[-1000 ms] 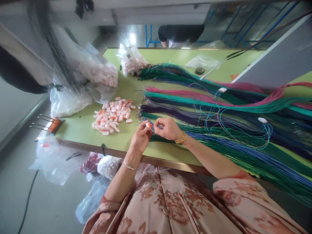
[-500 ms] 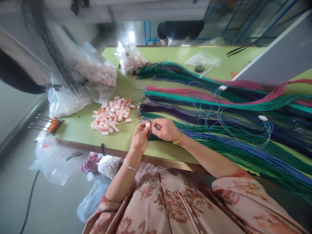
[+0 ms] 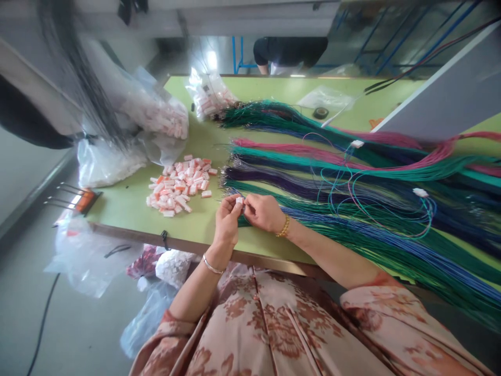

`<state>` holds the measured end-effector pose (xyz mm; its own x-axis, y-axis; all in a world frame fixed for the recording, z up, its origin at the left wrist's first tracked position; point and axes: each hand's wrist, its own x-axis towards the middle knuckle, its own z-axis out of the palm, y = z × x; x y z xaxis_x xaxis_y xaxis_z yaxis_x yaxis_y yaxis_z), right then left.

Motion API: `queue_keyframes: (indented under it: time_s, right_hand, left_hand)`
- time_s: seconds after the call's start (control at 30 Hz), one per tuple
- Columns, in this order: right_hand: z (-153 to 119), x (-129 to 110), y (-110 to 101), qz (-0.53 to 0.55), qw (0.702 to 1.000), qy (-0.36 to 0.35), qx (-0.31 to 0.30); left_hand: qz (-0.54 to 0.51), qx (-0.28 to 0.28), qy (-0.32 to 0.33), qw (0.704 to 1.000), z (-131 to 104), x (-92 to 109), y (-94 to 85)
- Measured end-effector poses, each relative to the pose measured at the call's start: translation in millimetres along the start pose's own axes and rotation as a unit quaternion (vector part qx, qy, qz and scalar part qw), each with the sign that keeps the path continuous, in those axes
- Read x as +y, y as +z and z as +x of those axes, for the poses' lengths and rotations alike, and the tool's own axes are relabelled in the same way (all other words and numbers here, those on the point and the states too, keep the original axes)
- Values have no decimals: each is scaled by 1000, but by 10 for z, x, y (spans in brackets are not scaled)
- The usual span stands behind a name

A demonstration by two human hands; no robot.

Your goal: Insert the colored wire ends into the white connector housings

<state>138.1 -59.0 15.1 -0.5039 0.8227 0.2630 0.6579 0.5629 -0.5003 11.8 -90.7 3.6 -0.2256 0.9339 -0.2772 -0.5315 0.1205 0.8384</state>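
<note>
Pinching a small white connector [image 3: 239, 200] in its fingertips, the left hand [image 3: 227, 216] holds it over the green table [image 3: 195, 227]; the right hand [image 3: 263, 213] has its fingertips drawn together just beside the connector's right side, their contents not discernible. The connector appears blocky, pink-tinged, its long axis unclear from here.

Inscriptions, as I view them from afar: none legible. Plastic bags [image 3: 109, 166]: no wording I can make out. White-and-orange pieces [image 3: 180, 186]: too small for me to read any mark. Numbers, brands, signs: none readable.
</note>
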Motion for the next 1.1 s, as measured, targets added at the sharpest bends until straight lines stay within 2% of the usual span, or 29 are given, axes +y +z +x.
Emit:
queue_keyframes:
  time_s: [0.07, 0.17, 0.23, 0.3, 0.4, 0.53, 0.67, 0.77, 0.9, 1.0, 1.1]
  right_hand:
    - [35, 25, -53, -2, 1000, 2, -20]
    - [221, 174, -208, 73, 995, 0, -60]
    - [419, 322, -284, 102, 993, 26, -52]
    - [619, 462, -285, 59, 995, 68, -48]
    - [823, 585, -154, -51, 991, 94, -76]
    - [869, 591, 13, -145, 981, 88, -92]
    - [844, 561, -36, -180, 975, 65, -109]
    - [865, 584, -150, -162, 976, 88, -119]
    - [931, 644, -264, -122, 978, 147, -89]
    - [996, 635, -280, -70, 987, 128, -70]
    - [1086, 554, -242, -77, 987, 119, -75]
  left_hand:
    - [-2, -4, -10, 1000, 18, 4, 1]
    - [-30, -6, -30, 999, 88, 46, -19]
    - [-46, 2, -32, 998, 140, 72, -41]
    - [-48, 3, -35, 998, 177, 83, -66]
    - [-46, -7, -41, 998, 193, 71, -101]
    - [-53, -15, -45, 997, 186, 48, -127]
    - [-56, -15, -51, 997, 181, 53, -126]
    - [-55, -15, -51, 997, 171, 65, -117]
    - [-50, -13, -49, 997, 161, 73, -110]
    - [-52, -12, -53, 997, 163, 73, -111]
    - [-55, -13, -54, 997, 166, 70, -112]
